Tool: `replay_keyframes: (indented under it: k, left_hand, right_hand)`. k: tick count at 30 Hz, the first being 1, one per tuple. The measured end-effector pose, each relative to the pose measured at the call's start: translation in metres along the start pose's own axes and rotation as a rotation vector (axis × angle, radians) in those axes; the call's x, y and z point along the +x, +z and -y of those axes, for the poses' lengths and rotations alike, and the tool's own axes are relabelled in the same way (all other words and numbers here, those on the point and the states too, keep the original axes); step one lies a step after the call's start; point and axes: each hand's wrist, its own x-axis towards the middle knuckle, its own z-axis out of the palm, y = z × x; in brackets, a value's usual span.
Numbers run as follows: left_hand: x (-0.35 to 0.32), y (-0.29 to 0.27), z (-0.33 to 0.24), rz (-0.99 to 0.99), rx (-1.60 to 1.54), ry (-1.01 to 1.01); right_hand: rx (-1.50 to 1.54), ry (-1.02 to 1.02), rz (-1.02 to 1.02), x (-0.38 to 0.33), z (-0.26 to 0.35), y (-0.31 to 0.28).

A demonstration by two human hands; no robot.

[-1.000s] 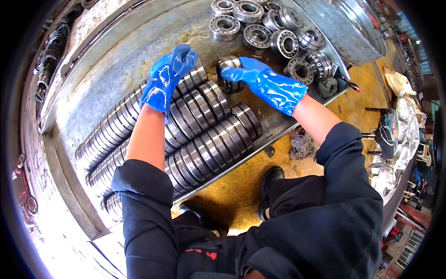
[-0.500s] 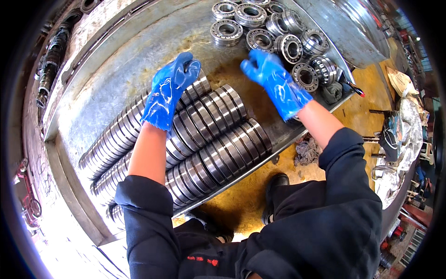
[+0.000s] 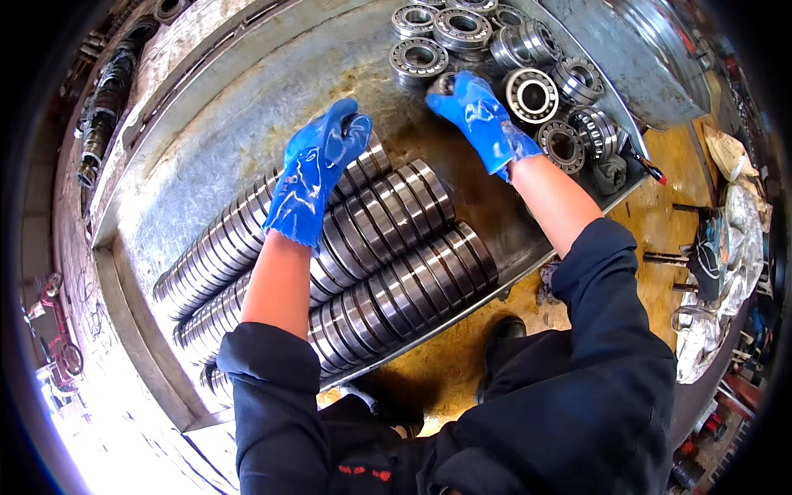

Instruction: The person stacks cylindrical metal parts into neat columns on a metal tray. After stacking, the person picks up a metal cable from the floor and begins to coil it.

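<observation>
My right hand [image 3: 481, 115], in a blue rubber glove, has its fingers and thumb around a metal roller bearing [image 3: 444, 84], mostly hidden by the glove, beside the loose bearings. My left hand [image 3: 324, 165], gloved the same way, is over the near end of the farthest row of bearings [image 3: 224, 239]. Its fingers are curled in towards the thumb, and I see nothing between them. Closer to me, two more rows stand on edge face to face: a middle row [image 3: 384, 216] and a front row [image 3: 412, 285]. Everything sits on a metal table [image 3: 330, 74].
Loose roller bearings, among them a flat one [image 3: 418, 59] and a tilted one [image 3: 531, 95], crowd the far right. A grey rag [image 3: 610, 175] and a red-tipped marker [image 3: 648, 168] lie by the right rim. A raised metal rim [image 3: 157, 153] borders the table's left side.
My right hand has closed on a bearing at the near side of the loose group. The left hand's fingers have curled further. The whole view has shifted slightly.
</observation>
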Motion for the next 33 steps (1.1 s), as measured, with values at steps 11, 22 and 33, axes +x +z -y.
replay_keyframes:
  k: [11,22,33]
  left_hand:
    - [0.027,0.007,0.007,0.020,-0.168,0.088]
    - [0.042,0.033,-0.021,0.158,-0.113,0.084]
    - [0.046,0.029,-0.024,0.135,-0.057,0.079]
  right_hand:
    - [1.214,0.158,0.570,-0.033,0.062,0.034]
    - [-0.467,0.257,0.322,-0.122,-0.046,-0.131]
    - [-0.360,0.472,0.269,-0.173,-0.035,-0.067]
